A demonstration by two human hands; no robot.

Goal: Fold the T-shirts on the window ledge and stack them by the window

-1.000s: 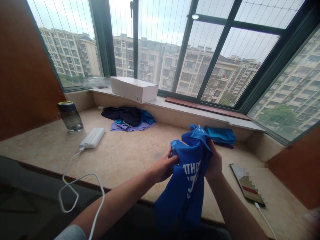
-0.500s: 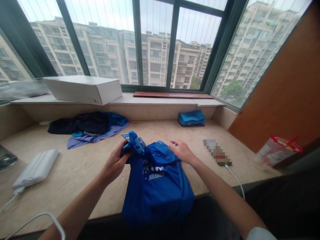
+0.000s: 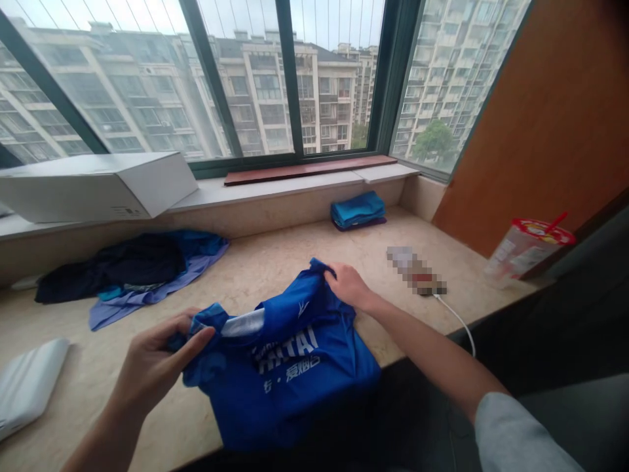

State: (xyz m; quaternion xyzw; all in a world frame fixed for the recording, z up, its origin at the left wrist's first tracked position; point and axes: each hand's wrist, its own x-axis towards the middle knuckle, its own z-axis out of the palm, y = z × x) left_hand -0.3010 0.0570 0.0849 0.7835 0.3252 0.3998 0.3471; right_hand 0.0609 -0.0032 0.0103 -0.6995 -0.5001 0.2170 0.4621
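Bright blue fabric shirt (image 3: pixel 295 387) with white lettering lies spread at the near edge of the beige stone-patterned counter (image 3: pixel 246 269), its lower part reaching past that edge. The person's left hand (image 3: pixel 157 354) is clamped on one top corner, thumb uppermost; the right hand (image 3: pixel 346 285) pinches the opposite top corner. Compared with half a second earlier, the bunched cloth by the left hand is opened out, the hands are wider apart, and a pale strip shows between them. Beyond, the folded turquoise cloth stack (image 3: pixel 358 211) remains by the sill.
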